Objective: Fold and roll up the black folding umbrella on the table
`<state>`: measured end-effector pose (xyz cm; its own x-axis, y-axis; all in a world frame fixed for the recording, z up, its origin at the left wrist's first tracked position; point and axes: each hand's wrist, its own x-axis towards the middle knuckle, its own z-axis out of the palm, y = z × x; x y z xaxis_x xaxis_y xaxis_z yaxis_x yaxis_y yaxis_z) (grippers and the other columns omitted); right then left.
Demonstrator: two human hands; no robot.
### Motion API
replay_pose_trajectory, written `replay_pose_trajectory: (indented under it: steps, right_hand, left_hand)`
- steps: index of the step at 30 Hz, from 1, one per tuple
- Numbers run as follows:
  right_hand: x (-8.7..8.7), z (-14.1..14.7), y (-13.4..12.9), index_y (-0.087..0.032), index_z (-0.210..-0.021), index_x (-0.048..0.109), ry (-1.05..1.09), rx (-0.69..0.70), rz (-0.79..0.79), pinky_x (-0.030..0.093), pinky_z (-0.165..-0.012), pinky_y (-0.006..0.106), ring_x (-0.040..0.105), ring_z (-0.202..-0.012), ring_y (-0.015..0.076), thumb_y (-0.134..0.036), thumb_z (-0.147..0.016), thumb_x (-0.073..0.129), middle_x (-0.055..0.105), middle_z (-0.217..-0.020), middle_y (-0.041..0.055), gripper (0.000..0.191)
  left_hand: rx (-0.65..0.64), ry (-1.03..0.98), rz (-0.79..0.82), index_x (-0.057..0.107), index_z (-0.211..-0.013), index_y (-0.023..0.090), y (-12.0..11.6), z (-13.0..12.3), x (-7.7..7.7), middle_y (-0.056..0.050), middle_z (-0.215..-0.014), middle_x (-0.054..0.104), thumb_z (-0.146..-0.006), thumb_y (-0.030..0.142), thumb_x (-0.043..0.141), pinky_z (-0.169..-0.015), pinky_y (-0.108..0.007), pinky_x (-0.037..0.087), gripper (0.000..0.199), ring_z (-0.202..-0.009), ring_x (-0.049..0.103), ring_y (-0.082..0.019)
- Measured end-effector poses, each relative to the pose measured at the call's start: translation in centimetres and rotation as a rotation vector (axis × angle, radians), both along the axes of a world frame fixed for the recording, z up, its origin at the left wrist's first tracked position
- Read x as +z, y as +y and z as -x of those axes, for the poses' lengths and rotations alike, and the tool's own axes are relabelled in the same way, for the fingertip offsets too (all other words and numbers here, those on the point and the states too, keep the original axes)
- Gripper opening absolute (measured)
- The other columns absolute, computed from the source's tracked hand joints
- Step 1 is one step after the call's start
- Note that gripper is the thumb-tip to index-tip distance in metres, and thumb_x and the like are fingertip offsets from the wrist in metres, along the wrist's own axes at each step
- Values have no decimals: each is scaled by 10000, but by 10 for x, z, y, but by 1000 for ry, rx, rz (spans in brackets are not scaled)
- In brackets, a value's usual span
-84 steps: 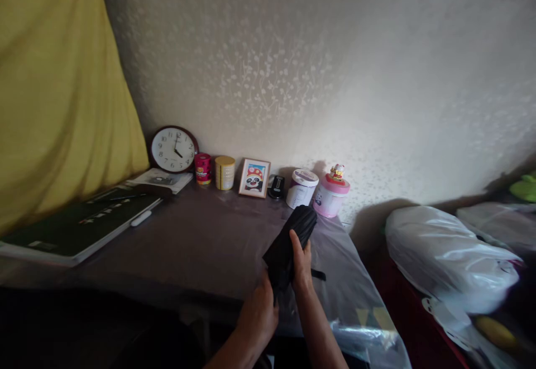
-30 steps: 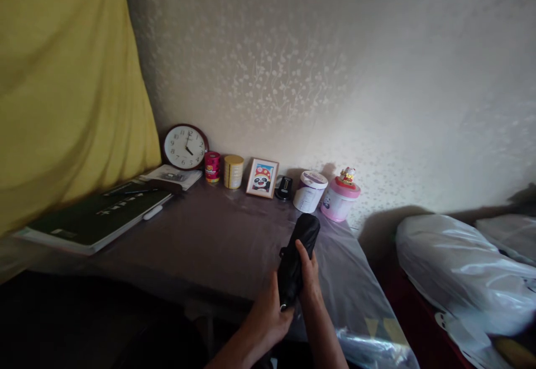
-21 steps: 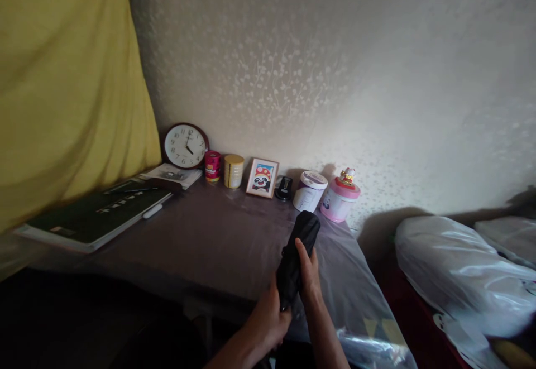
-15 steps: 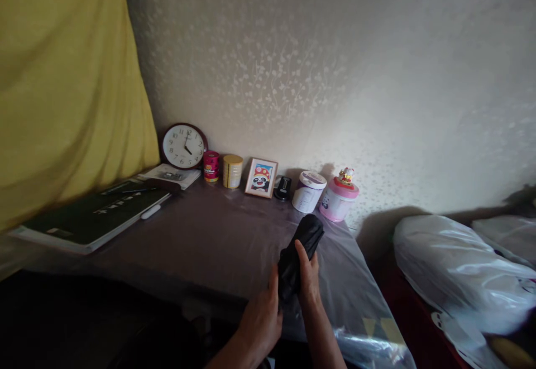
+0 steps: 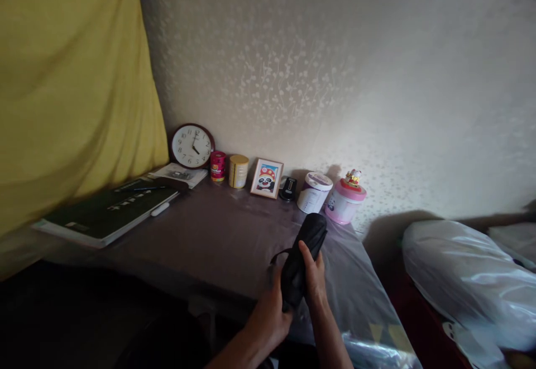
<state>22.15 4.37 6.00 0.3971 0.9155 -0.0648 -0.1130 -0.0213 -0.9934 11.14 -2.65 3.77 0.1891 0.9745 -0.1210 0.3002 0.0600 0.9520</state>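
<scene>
A black folded umbrella (image 5: 304, 263) is tilted up and to the right above the table's near side, held between both hands. My left hand (image 5: 271, 310) is closed around its lower end, the fingers partly hidden. Higher up, my right hand (image 5: 314, 277) grips the right side of the umbrella with the thumb lying along its fabric. A thin dark strap (image 5: 280, 254) sticks out from the umbrella's left side, above my left hand.
On the covered table (image 5: 209, 235), a clock (image 5: 192, 145), red can (image 5: 218, 167), yellow-lidded can (image 5: 238, 171), panda picture frame (image 5: 267, 178), black object (image 5: 288, 189), white tub (image 5: 314, 193) and pink tub (image 5: 345, 201) line the wall. A green book (image 5: 113, 210) lies left; plastic bags (image 5: 460, 279) stand right.
The strap now shows out to the umbrella's left. Both hands keep hold of the umbrella, which looks more neatly rolled. The view has shifted slightly left.
</scene>
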Motion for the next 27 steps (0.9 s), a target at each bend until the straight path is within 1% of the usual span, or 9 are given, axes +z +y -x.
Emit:
replay_pose_trajectory:
  steps: [4, 8, 10, 13, 17, 20, 23, 25, 27]
  right_hand:
    - [-6, -1, 1, -186, -1061, 599, 34, -38, -37, 502, -655, 248, 624, -732, 166, -484, -605, 718, 670, -816, -26, 558]
    - [-3, -2, -1, -159, -943, 622, 209, 30, 11, 499, -559, 263, 592, -549, 148, -511, -597, 709, 626, -625, -43, 501]
    - [2, -2, -3, -146, -884, 629, 283, 109, 40, 500, -542, 275, 589, -523, 155, -539, -617, 682, 616, -584, -27, 478]
    - [6, -1, -4, -130, -866, 639, 284, 178, 65, 504, -549, 285, 610, -559, 176, -560, -627, 663, 637, -608, 4, 493]
    - [3, -2, -1, -143, -969, 635, 106, 104, 26, 502, -599, 265, 626, -657, 181, -514, -607, 702, 664, -698, -7, 523]
    - [-4, -1, 0, -157, -1055, 607, 14, 62, -12, 505, -654, 269, 632, -758, 197, -495, -628, 696, 680, -798, 3, 552]
    - [-9, 1, 0, -156, -1070, 600, -12, -9, -48, 504, -681, 269, 628, -813, 203, -478, -619, 702, 680, -866, 14, 564]
    - [-11, 1, 0, -154, -1054, 606, 9, -32, -65, 503, -669, 265, 626, -790, 197, -470, -609, 708, 675, -853, 9, 555]
    - [-11, 0, -1, -147, -1006, 617, 76, -12, -41, 503, -626, 268, 622, -703, 185, -484, -612, 700, 664, -766, -1, 525]
  left_hand:
    - [1, 181, -130, 143, -1416, 201, 2, 4, -3, -105, -929, 652, -651, 70, 529, -750, -350, 464, 866, -846, 635, -254]
    - [-156, -185, 104, 35, -1398, 269, 1, 10, 17, -5, -800, 628, -683, 143, 518, -501, -268, 466, 872, -468, 566, -128]
    - [-255, -387, 239, 71, -1378, 261, 0, 12, 26, 60, -641, 564, -679, 169, 529, -420, -217, 421, 841, -387, 510, -101]
    - [-291, -494, 270, 176, -1339, 235, -1, 11, 28, 91, -567, 501, -681, 187, 528, -372, -182, 377, 748, -340, 453, -78]
    - [-217, -240, 182, 154, -1356, 199, -2, 5, 14, 55, -630, 537, -715, 151, 484, -413, -235, 443, 722, -395, 503, -105]
    - [-94, 134, -88, 151, -1379, 174, -1, 4, 2, -100, -969, 616, -698, 47, 473, -736, -352, 511, 764, -825, 637, -210]
    - [-62, 380, -287, 150, -1394, 171, 0, 7, -4, -178, -1311, 437, -651, -55, 432, -968, -386, 390, 825, -1177, 477, -252]
    - [-80, 359, -304, 115, -1404, 172, 2, 9, -4, -184, -1347, 399, -648, -61, 426, -978, -385, 385, 850, -1199, 457, -250]
    - [-110, 190, -236, 43, -1412, 190, 3, 12, 0, -171, -1261, 483, -657, -24, 451, -890, -378, 459, 885, -1069, 557, -235]
